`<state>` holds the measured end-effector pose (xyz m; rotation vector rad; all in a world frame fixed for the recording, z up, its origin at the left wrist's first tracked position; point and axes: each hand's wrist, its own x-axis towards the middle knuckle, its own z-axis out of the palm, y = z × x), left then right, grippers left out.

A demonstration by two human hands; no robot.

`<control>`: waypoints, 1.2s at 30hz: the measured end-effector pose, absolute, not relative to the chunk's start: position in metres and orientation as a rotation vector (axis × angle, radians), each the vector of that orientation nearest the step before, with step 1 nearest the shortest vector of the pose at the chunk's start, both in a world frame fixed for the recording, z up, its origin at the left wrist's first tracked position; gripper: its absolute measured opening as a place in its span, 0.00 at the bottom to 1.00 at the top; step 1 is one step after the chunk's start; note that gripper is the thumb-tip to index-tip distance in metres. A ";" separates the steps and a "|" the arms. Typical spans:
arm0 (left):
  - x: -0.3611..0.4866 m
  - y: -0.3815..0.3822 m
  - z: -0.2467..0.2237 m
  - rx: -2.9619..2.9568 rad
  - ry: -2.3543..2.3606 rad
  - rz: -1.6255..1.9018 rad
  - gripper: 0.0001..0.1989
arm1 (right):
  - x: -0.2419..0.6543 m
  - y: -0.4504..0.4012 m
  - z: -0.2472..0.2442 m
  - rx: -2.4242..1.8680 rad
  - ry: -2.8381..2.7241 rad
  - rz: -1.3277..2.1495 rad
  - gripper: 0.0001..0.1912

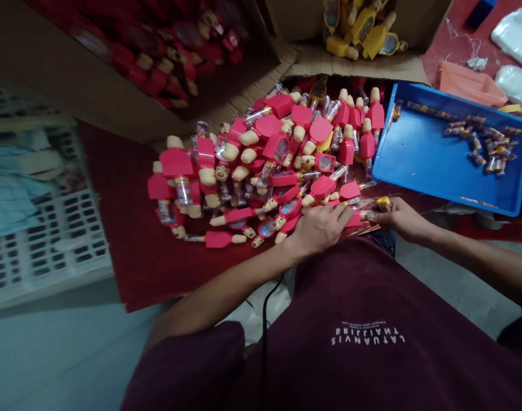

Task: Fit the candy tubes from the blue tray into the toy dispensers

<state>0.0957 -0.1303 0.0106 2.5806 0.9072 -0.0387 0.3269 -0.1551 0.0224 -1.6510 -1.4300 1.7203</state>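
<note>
At the table's (136, 274) near edge, the left hand (318, 228) has its fingers closed on a red toy (353, 218), whose clear tube (364, 215) points toward the right hand (405, 219). The right fingers grip a yellow-ended roll (384, 203), their tips at the tube's end. The pile (271, 125) of toys spreads toward the far edge, up to the cartons (128, 103); a blue tray (432, 154) with more rolls (496, 142) lies toward the right edge.
</note>
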 end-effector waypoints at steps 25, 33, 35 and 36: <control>0.097 -0.124 0.008 2.347 1.056 -0.061 0.22 | 0.337 -0.153 -0.004 -1.449 -1.843 1.210 0.17; 0.094 -0.120 -0.003 2.235 1.066 0.079 0.24 | 0.340 -0.142 0.010 -1.428 -1.882 1.256 0.19; 0.094 -0.117 -0.005 2.246 1.104 0.102 0.26 | 0.343 -0.137 0.011 -1.400 -1.862 1.216 0.18; 0.095 -0.117 -0.005 2.284 1.130 0.094 0.26 | 0.344 -0.135 0.010 -1.404 -1.834 1.231 0.18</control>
